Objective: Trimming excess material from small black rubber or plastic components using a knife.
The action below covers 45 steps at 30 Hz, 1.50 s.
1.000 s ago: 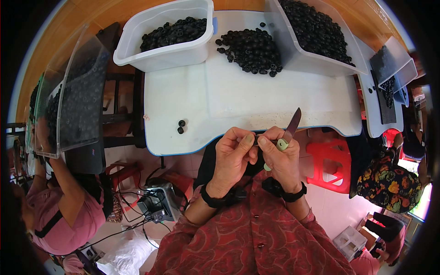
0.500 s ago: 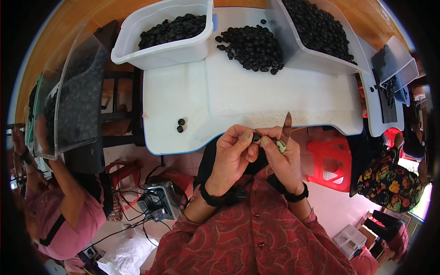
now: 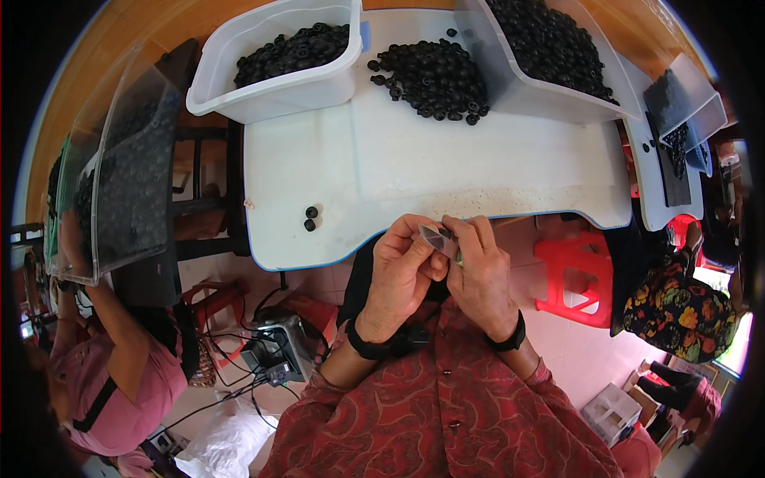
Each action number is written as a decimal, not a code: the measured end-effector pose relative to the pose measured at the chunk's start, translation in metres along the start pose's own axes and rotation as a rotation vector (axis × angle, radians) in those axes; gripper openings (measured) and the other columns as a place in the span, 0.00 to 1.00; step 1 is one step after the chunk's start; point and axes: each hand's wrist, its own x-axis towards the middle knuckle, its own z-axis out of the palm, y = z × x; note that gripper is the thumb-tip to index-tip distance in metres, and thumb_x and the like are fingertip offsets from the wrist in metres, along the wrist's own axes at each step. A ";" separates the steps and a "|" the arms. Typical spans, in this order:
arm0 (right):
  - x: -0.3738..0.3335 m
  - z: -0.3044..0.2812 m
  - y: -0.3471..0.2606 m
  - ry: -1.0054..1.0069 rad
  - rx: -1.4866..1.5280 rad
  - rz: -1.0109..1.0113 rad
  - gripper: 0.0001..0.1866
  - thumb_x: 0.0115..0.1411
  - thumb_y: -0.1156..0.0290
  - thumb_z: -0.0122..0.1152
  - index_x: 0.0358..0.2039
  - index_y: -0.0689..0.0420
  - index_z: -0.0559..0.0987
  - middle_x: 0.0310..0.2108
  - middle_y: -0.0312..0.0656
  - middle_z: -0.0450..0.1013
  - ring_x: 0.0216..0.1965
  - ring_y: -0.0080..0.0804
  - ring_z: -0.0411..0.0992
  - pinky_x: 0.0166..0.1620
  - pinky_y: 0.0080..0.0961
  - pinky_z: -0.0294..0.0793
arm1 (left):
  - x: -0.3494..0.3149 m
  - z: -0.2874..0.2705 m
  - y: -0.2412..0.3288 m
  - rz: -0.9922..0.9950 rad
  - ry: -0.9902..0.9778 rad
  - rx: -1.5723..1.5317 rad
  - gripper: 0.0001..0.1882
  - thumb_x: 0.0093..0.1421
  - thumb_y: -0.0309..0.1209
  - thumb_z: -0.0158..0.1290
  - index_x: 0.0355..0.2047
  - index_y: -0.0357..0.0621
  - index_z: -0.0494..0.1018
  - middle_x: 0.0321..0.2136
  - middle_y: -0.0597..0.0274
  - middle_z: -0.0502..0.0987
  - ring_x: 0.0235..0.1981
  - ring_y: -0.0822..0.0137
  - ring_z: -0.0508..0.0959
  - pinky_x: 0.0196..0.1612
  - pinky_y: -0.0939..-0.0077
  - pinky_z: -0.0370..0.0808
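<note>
My left hand is closed in a pinch on a small round black part, which is mostly hidden by fingers and blade. In my right hand is a small knife with a pale green handle, largely covered by the fingers. Its blade points left, across the left fingertips and close against the black part. Both hands meet just off the near edge of the white table. Two loose black parts lie on the table's left side.
A heap of black parts lies at the table's back, between a white tub and a translucent bin, both holding more. At the left, a co-worker's arm reaches beside a clear bin. A red stool stands right.
The knife blade has swung from pointing up and away to pointing left over the black part. My right hand has turned with it; the left hand keeps its pinch nearly in place.
</note>
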 end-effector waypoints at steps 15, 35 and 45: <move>0.001 0.001 0.001 -0.018 -0.103 -0.044 0.22 0.47 0.78 0.63 0.46 0.62 0.74 0.35 0.44 0.67 0.29 0.41 0.76 0.25 0.33 0.76 | -0.001 -0.001 -0.001 0.016 -0.001 0.035 0.07 0.65 0.29 0.51 0.41 0.39 0.71 0.26 0.64 0.73 0.24 0.75 0.72 0.26 0.81 0.70; -0.002 0.001 0.021 0.083 0.016 0.068 0.13 0.54 0.82 0.57 0.41 0.61 0.73 0.33 0.48 0.69 0.27 0.49 0.74 0.26 0.39 0.74 | -0.002 -0.005 0.000 -0.067 -0.044 -0.134 0.07 0.67 0.29 0.49 0.35 0.39 0.73 0.29 0.61 0.74 0.22 0.78 0.67 0.23 0.83 0.63; 0.000 -0.002 0.001 -0.024 -0.123 -0.092 0.17 0.51 0.80 0.59 0.44 0.61 0.74 0.33 0.43 0.66 0.25 0.41 0.75 0.23 0.34 0.74 | -0.004 -0.004 0.000 -0.047 0.003 -0.087 0.04 0.65 0.27 0.49 0.39 0.41 0.71 0.26 0.64 0.72 0.23 0.75 0.69 0.23 0.81 0.65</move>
